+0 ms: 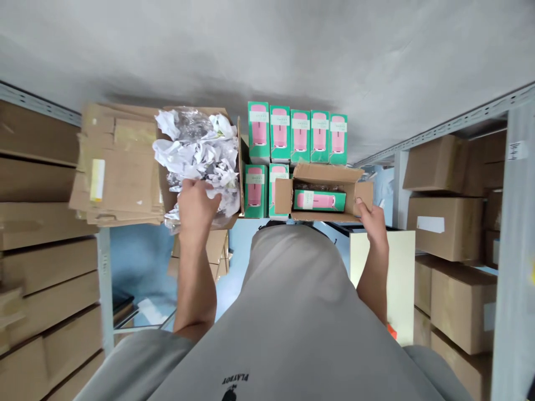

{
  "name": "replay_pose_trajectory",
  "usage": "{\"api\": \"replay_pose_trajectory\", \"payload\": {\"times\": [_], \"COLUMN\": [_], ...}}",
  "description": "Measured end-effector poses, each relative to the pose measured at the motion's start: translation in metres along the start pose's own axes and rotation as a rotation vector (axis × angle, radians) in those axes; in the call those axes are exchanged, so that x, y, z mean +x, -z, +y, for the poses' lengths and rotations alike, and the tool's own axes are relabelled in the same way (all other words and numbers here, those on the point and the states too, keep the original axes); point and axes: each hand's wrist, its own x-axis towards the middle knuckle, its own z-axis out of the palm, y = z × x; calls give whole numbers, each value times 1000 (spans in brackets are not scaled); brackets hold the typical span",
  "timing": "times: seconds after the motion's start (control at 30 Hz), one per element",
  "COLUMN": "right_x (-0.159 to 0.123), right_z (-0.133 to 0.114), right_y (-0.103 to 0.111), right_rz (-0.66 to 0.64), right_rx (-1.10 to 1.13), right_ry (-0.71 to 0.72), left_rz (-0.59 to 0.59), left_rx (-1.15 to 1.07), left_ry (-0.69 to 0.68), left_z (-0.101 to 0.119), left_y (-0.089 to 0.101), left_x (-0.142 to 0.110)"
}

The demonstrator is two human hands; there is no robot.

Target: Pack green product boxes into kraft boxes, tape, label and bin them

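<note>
The picture is upside down. My left hand (195,207) reaches into a brown carton (167,192) stuffed with crumpled white paper and clear plastic wrap (196,150), its fingers curled into the paper. My right hand (370,218) grips the side flap of a small open cardboard box (321,174). Inside that box lies one green packet with a pink picture (320,200). Beside and behind the box stand several more green and pink packets (296,136) in two rows.
A stack of flattened cardboard (119,164) lies left of the paper-filled carton. Metal shelving with brown cartons (449,228) stands on the right, more cartons (45,250) on the left. A white cabinet (397,278) is near my right arm.
</note>
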Motion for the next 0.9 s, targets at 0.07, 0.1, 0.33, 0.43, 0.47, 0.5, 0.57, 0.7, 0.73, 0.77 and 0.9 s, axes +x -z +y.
{"api": "replay_pose_trajectory", "payload": {"times": [0.07,0.1,0.33,0.43,0.47,0.5,0.57,0.7,0.73,0.77,0.9], "right_x": [0,0,6,-1,-6,-12,-26,-53,-57,-60,-59], "right_z": [-2,-3,-9,-23,-31,-41,-64,-105,-110,-113,-99], "right_y": [0,0,5,14,18,22,29,24,19,14,1], "right_rz": [-7,-6,-75,21,100,167,159,-321,-424,-504,-599], "right_rx": [45,66,16,-81,-109,-120,-72,160,241,330,647], "right_ry": [-70,-99,-93,10,86,169,307,420,418,404,251], "left_rz": [27,56,394,503,525,536,516,273,204,137,17], "left_rx": [0,-14,-208,-441,-535,-628,-806,-1074,-1118,-1152,-1205], "left_ry": [23,30,-31,-158,-216,-284,-433,-635,-645,-643,-616], "left_z": [1,2,29,60,71,82,104,147,157,166,185], "left_y": [6,12,80,97,98,97,87,57,48,40,6], "left_x": [-4,-8,-73,-102,-108,-111,-114,-114,-115,-116,-115]}}
